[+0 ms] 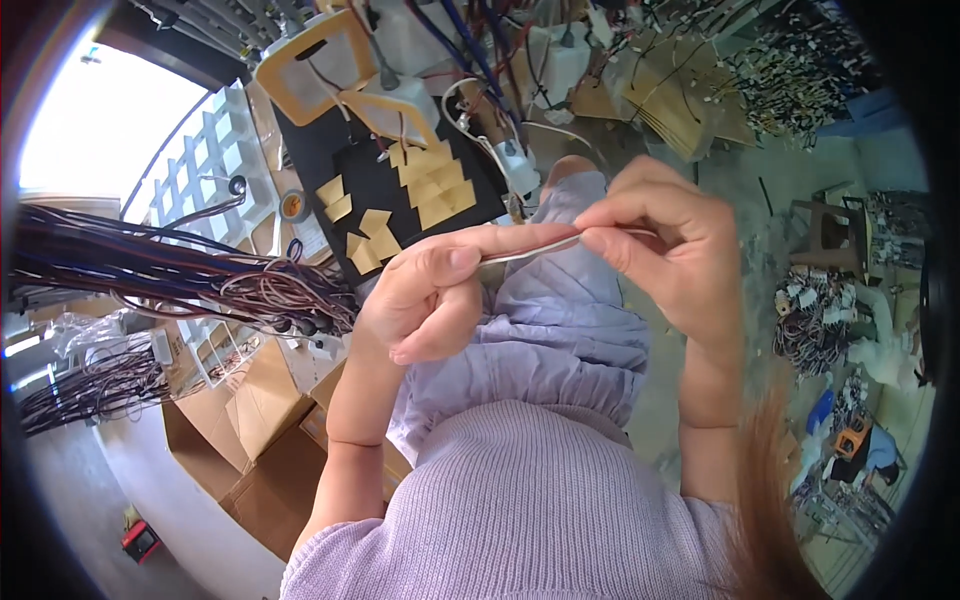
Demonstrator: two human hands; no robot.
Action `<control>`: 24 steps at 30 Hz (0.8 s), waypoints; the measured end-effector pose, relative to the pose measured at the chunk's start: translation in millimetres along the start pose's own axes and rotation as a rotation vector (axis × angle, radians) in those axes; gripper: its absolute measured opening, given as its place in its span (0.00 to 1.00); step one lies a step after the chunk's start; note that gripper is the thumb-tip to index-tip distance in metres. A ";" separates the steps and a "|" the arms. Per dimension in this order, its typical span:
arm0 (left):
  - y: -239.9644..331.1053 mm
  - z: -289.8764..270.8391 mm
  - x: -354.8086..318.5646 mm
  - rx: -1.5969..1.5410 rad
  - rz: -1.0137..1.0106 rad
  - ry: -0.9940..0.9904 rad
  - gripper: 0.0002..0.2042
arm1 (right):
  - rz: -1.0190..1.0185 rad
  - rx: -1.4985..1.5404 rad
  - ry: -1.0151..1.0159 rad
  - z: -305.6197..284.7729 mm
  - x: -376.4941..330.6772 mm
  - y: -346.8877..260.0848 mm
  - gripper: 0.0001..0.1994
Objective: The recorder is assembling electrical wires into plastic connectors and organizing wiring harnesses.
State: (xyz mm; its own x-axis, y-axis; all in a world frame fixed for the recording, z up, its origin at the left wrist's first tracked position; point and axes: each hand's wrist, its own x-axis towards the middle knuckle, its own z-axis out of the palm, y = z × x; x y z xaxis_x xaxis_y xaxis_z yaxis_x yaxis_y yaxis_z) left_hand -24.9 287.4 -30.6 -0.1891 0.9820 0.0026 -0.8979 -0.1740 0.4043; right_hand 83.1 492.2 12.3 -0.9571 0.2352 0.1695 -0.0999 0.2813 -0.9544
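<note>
While both hands are raised in front of the chest, a thin pale wire runs between them, held taut and nearly level above the lap in the lilac skirt. The left hand has its thumb and forefinger closed on one end of the wire, with the other fingers curled loosely underneath. The right hand pinches the other end between thumb and forefinger, and its remaining fingers are folded in. To my eye the step in hand is straightening or checking this 1 wire, not joining it to anything, since neither end meets a connector. A next move would call for keeping both pinches firm so the strand does not slip, and for sliding the fingers along it evenly. Off toward the left edge of the workbench, a thick bundle of dark and red wires fans out, well apart from the hands. Behind the hands, a black board carries yellow tape patches.
</note>
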 end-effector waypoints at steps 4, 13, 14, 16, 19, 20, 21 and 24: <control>-2.5 -6.5 0.1 0.654 -0.014 -0.059 0.32 | -0.126 -0.197 0.035 0.1 -9.1 -2.5 0.03; -31.0 -24.1 3.2 1.381 0.093 0.292 0.15 | -0.121 -0.323 0.183 49.3 -51.6 63.4 0.06; -36.5 -22.5 11.5 1.429 0.125 0.358 0.11 | -0.121 -0.339 0.209 49.3 -52.0 66.5 0.06; -46.4 -31.6 18.8 1.494 0.211 0.405 0.07 | -0.064 -0.229 0.265 54.9 -53.7 74.7 0.06; -46.6 -36.7 11.7 1.552 0.275 0.482 0.04 | -0.040 -0.172 0.268 70.2 -50.1 82.6 0.06; -45.5 -35.6 3.4 1.577 0.272 0.534 0.03 | -0.039 -0.131 0.254 79.0 -48.1 83.3 0.06; -44.6 -45.3 -2.9 1.567 0.282 0.565 0.03 | -0.032 -0.124 0.192 83.8 -43.5 86.5 0.06; -41.3 -56.4 1.9 1.716 0.388 0.524 0.04 | -0.218 -0.272 0.205 82.6 -33.3 98.0 0.10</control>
State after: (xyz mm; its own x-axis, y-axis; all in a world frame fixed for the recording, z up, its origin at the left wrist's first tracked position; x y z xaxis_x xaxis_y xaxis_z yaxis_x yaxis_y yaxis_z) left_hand -10.6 292.3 -98.9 -0.6548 0.7297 0.1969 0.5063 0.2301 0.8311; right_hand 82.7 435.1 -107.1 -0.8445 0.3154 0.4327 -0.1930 0.5746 -0.7954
